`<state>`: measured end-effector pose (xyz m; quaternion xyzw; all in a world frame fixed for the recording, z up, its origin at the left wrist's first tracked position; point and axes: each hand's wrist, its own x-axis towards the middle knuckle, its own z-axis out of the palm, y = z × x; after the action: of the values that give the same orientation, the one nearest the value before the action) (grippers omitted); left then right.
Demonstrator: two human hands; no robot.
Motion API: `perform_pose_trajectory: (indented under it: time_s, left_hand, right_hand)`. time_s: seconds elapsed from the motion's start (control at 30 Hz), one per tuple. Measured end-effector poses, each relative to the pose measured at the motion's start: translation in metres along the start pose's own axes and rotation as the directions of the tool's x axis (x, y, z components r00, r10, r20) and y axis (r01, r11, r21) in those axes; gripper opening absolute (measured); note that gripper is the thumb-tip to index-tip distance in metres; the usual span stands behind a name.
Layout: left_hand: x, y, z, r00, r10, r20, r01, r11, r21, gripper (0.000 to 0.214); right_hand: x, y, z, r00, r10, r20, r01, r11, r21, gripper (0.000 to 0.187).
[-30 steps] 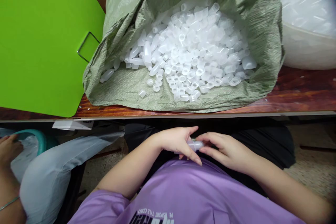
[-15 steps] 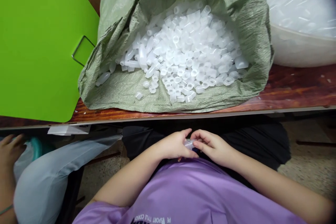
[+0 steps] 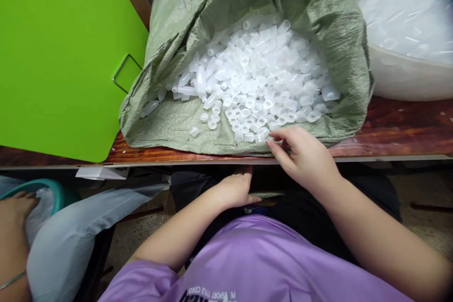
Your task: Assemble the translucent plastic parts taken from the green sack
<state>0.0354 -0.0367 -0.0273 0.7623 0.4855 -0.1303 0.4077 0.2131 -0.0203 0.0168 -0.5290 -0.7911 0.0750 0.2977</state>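
Observation:
An open green woven sack (image 3: 170, 118) lies on the wooden table (image 3: 396, 127), filled with several small translucent white plastic caps and tubes (image 3: 258, 75). My right hand (image 3: 304, 155) reaches over the table edge to the sack's front lip. Its fingers are stretched out and apart, with the tips touching the nearest caps (image 3: 260, 136). My left hand (image 3: 235, 188) stays low in my lap under the table edge. It is curled closed, and what it holds is hidden.
A bright green board (image 3: 56, 56) with a wire loop (image 3: 125, 73) lies at the left. A white basin (image 3: 410, 80) of clear plastic stands at the right. Another person's hand (image 3: 14, 212) rests on a teal basin (image 3: 56, 188) at lower left.
Both hands held a small translucent piece together in my lap. My right hand has let go and moved up to the sack's front edge; my left hand stays in the lap.

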Motion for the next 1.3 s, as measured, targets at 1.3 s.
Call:
perform_pose_trajectory:
  time_s: [1.3]
  left_hand:
    - [-0.071,-0.002,-0.058,0.763,-0.121,-0.635,-0.503,0.507,-0.700,0.041]
  right_hand:
    - [-0.028,-0.008,0.018,0.992,0.037,-0.118,0.048,0.763,0.645,0.032]
